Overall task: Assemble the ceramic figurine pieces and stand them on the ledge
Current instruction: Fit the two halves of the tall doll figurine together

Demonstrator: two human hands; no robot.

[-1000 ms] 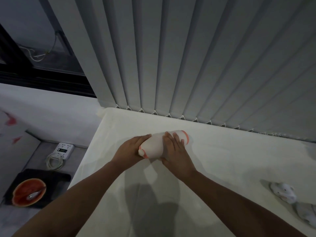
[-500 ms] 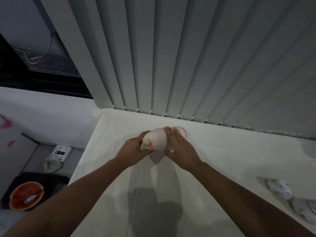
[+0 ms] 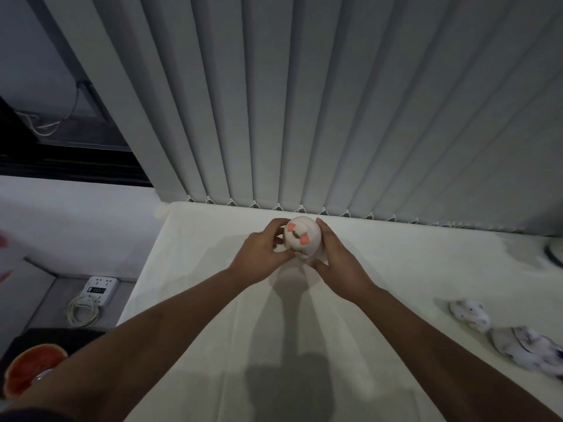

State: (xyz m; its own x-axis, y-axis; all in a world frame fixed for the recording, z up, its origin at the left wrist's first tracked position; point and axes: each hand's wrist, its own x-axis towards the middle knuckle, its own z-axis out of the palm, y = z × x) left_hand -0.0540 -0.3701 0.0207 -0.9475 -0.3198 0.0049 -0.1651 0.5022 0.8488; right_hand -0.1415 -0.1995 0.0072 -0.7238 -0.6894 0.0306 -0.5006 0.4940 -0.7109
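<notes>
Over the last second the white figurine (image 3: 302, 239) had been turned from lying sideways on the ledge (image 3: 213, 300) to standing up, its rounded top with two orange marks now facing the camera. That suggested the piece was being set upright near the back edge, so one stand-up step looked nearly done, though whether its base fully rested on the ledge could not be told.

The left hand (image 3: 259, 257) was curled against the figurine's left side, thumb and fingers gripping it. The right hand (image 3: 338, 263) was wrapped around its right side and lower front, also gripping. The figurine sat between them, close to the hanging blinds (image 3: 335, 102).

Off the ledge's left edge, lower down, were an orange bowl (image 3: 30, 370) on a dark tray and a white power strip (image 3: 99, 289) with a coiled cable. The ledge itself was pale and smooth. Near its right edge lay more white ceramic pieces (image 3: 469, 315), on their sides and apparently still to be dealt with.
</notes>
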